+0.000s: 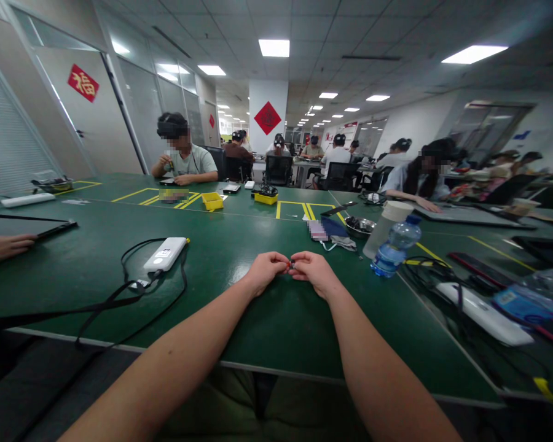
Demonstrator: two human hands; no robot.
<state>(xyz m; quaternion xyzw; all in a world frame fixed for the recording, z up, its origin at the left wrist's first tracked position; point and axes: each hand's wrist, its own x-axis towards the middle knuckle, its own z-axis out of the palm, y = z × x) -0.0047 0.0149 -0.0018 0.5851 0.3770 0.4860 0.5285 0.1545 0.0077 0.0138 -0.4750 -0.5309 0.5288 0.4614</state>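
My left hand (263,271) and my right hand (314,271) meet in the middle of the green bench (283,325), just above its surface. Both forearms reach forward from the near edge. The fingers (280,263) of both hands are closed in a pinch, tip towards tip, and together they grip one small thing (290,264). It is very small. I see a little red on it and something dark, but I cannot tell what it is. It is held between the two hands and does not lie on the bench.

On the bench to my left lies a white power bank (165,253), and a black cable (110,301) runs from it in loops toward the near edge. Further left, the hand of another person (4,247) rests on the bench, just beside a flat black tablet (32,226).

To my right, near my right hand but apart from it, is a water bottle (396,247) with a blue cap. A white cup (387,224) is just behind it, and a metal bowl (358,227) is close to both. On the far side of the bench I see a yellow tray (212,201) and a seated person (187,161) with the hands over the bench. More people sit at other benches behind. A red diamond sign (268,118) hangs on a white pillar.
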